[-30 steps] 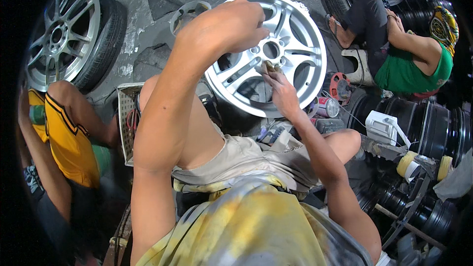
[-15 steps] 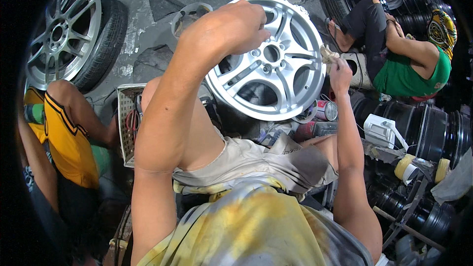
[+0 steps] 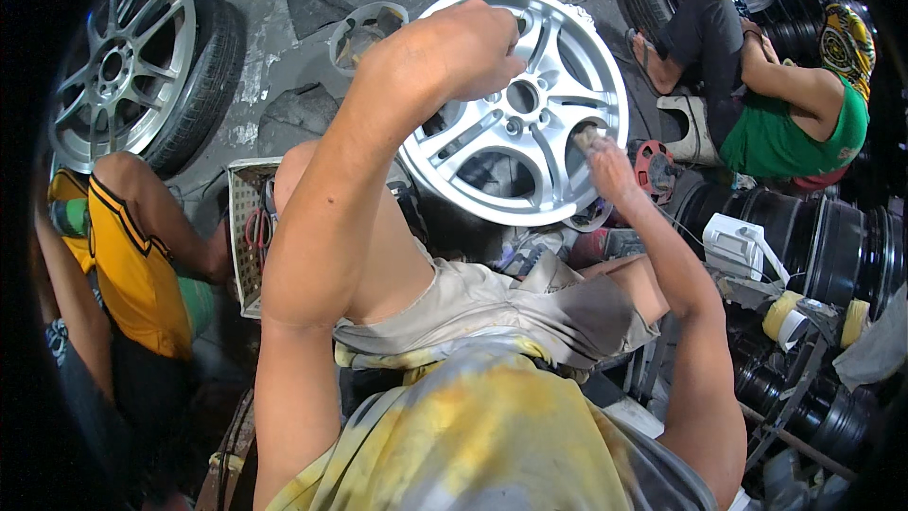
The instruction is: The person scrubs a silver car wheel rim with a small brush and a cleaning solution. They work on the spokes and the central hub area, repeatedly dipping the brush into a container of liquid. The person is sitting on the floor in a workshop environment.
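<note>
A silver alloy wheel rim (image 3: 543, 168) with split spokes lies face up before my knees. My left hand (image 3: 454, 49) is closed on its far left part, fingers curled in by the spokes; their tips are partly hidden. At the wheel's right side, my right hand (image 3: 610, 170) pinches a crumpled beige cloth (image 3: 586, 140). The cloth is against the edge of a window opening between the spokes, and part of it is hidden by my fingers.
To the left, another silver wheel (image 3: 113, 71) leans on a tyre (image 3: 208, 76). A basket (image 3: 244, 237) holds red-handled scissors (image 3: 257, 227). A translucent tub (image 3: 340, 43) stands beyond my left arm. Black wheels (image 3: 818, 232) are stacked at right. Co-workers sit on both sides.
My right hand has moved left and down with the cloth, from outside the wheel's right edge into a spoke opening. The wheel has shifted slightly; my left hand stays on it.
</note>
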Motion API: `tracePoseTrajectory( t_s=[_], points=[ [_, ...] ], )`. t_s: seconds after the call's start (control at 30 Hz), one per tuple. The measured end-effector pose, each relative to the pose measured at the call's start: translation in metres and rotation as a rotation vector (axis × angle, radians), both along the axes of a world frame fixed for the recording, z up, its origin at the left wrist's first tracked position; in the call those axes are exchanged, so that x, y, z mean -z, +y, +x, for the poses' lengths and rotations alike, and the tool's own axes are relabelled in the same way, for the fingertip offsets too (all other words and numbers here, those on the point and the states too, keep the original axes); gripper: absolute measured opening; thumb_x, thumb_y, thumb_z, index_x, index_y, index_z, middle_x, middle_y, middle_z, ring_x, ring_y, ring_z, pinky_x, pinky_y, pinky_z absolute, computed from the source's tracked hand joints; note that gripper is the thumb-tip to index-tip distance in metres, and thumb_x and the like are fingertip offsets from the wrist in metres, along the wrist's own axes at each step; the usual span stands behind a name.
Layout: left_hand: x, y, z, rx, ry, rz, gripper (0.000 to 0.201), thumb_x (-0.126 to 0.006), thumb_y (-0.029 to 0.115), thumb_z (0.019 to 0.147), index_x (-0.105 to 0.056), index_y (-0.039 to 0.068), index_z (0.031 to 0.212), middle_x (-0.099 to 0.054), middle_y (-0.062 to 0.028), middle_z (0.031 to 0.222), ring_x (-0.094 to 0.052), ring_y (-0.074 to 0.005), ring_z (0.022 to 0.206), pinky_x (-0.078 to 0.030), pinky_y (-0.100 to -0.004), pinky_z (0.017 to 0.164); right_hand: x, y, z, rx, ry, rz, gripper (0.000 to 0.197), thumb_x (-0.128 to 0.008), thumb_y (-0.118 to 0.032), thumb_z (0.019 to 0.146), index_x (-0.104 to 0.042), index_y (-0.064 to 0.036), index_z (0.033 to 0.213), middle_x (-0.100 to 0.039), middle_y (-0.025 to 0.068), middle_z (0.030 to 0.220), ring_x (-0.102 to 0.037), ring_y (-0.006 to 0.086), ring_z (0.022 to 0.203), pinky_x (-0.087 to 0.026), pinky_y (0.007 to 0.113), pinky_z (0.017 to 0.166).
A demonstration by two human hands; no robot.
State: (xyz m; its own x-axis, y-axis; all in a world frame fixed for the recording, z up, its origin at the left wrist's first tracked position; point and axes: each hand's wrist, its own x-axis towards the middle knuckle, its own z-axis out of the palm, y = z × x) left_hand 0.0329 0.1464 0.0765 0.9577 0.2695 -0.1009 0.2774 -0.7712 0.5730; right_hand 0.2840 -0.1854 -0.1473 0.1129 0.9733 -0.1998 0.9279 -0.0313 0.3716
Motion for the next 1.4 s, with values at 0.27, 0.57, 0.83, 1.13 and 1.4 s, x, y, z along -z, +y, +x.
tracePoseTrajectory(
  t_s=[0.27, 0.57, 0.83, 1.13, 1.4],
  points=[
    [0.009, 0.001, 0.002, -0.004, -0.010, 0.037, 0.033, -0.065, 0.029, 0.094, -0.074, 0.000, 0.107, -0.073, -0.0211, 0.094, -0.071, -0.0347, 0.082, -0.056, -0.0410, 0.078, -0.023, 0.010, -0.053, 0.329, 0.231, 0.122, 0.023, -0.053, -0.017, 0.089, -0.070, -0.0011, 0.089, -0.071, 0.0219, 0.102, -0.060, 0.0367, 0.123, -0.037, 0.052, 0.111],
    [0.011, -0.003, 0.009, 0.020, -0.024, 0.065, 0.033, -0.065, 0.029, 0.094, -0.074, -0.001, 0.103, -0.073, -0.0211, 0.092, -0.070, -0.0346, 0.080, -0.055, -0.0416, 0.075, 0.004, 0.026, -0.032, 0.419, 0.109, 0.027, 0.029, -0.053, -0.021, 0.092, -0.072, 0.0006, 0.092, -0.072, 0.0239, 0.105, -0.060, 0.0401, 0.120, -0.040, 0.050, 0.108],
    [0.010, -0.002, 0.008, 0.017, 0.000, 0.049, 0.032, -0.065, 0.028, 0.095, -0.075, -0.001, 0.104, -0.073, -0.0233, 0.091, -0.072, -0.0327, 0.075, -0.056, -0.0413, 0.072, 0.008, 0.023, -0.042, 0.419, 0.100, 0.038, 0.028, -0.060, -0.025, 0.090, -0.073, -0.0004, 0.088, -0.072, 0.0197, 0.097, -0.063, 0.0351, 0.108, -0.046, 0.047, 0.096],
    [0.012, -0.006, 0.006, -0.017, -0.051, 0.026, 0.034, -0.064, 0.027, 0.095, -0.074, -0.003, 0.108, -0.074, -0.0242, 0.096, -0.073, -0.0351, 0.081, -0.059, -0.0413, 0.077, 0.012, 0.022, -0.033, 0.375, 0.091, 0.378, 0.019, -0.056, -0.018, 0.089, -0.067, -0.0022, 0.087, -0.068, 0.0199, 0.100, -0.063, 0.0358, 0.098, -0.048, 0.046, 0.091],
    [0.011, -0.022, 0.026, 0.096, 0.041, 0.009, 0.028, -0.062, 0.021, 0.096, -0.072, -0.003, 0.106, -0.073, -0.0216, 0.094, -0.071, -0.0351, 0.084, -0.055, -0.0405, 0.078, 0.017, 0.026, -0.038, 0.495, 0.085, 0.262, 0.022, -0.056, -0.017, 0.089, -0.072, -0.0027, 0.088, -0.070, 0.0171, 0.099, -0.060, 0.0332, 0.112, -0.042, 0.046, 0.103]
  ],
)
